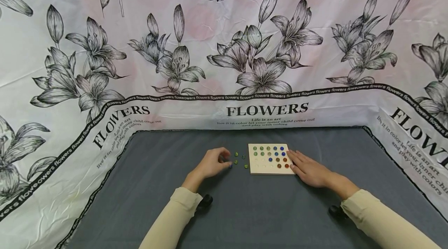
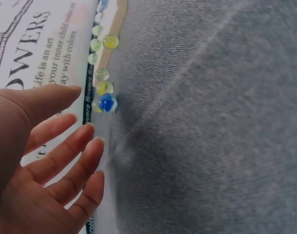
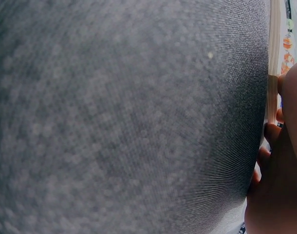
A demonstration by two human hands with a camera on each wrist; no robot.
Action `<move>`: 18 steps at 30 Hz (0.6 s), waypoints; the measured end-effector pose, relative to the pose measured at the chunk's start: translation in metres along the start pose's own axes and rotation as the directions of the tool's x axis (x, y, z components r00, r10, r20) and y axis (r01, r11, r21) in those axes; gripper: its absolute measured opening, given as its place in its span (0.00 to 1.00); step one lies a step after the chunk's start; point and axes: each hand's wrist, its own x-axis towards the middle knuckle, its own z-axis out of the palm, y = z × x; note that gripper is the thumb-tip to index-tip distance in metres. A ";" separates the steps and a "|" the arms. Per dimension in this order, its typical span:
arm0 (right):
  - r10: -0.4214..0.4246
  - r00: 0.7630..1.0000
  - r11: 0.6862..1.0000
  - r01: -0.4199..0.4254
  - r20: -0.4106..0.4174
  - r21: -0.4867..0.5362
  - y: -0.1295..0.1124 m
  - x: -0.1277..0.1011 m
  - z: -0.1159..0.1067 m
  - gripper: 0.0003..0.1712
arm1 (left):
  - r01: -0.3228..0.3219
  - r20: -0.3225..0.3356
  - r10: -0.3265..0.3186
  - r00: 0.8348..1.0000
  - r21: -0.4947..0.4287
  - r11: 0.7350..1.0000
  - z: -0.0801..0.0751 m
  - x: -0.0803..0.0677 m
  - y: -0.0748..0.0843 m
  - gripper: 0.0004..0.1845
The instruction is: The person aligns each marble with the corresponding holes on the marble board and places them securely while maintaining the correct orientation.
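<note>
A pale wooden board [image 1: 260, 170] lies on the grey cloth, with green, blue and orange marbles seated in rows of hollows. Its near-left hollows hold no marbles. My right hand [image 1: 309, 169] rests along the board's right edge, fingers extended over it and thumb by the near corner. Left of the board my left hand [image 1: 213, 162] hovers, fingers loosely bent and apart from the thumb. Just past its thumb tip is a loose blue marble [image 2: 107, 103]. Several loose yellow-green marbles [image 1: 236, 162] are scattered between that hand and the board.
Grey cloth [image 1: 245, 210] covers the table. A white curtain [image 1: 196, 113] printed with flowers and lettering rises behind its far edge. A dark strap piece [image 1: 206, 201] shows under the left sleeve, another [image 1: 336, 212] by the right one.
</note>
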 end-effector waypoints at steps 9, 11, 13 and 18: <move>0.019 1.000 1.000 -0.019 0.021 -0.014 -0.003 0.000 -0.001 0.34 | 0.011 0.015 -0.011 1.000 -0.037 0.999 0.003 -0.004 -0.007 0.18; 0.009 1.000 1.000 -0.009 0.010 -0.006 -0.002 -0.001 0.000 0.34 | 0.011 0.021 -0.010 1.000 -0.039 0.999 0.005 -0.004 -0.008 0.18; -0.012 1.000 1.000 0.011 -0.006 -0.006 0.000 -0.001 0.001 0.33 | 0.010 0.027 -0.009 1.000 -0.044 0.999 0.006 -0.004 -0.010 0.19; -0.044 0.998 0.999 0.043 -0.038 -0.014 0.003 -0.001 0.004 0.33 | 0.005 0.033 -0.004 0.999 -0.034 0.999 0.008 -0.001 -0.011 0.20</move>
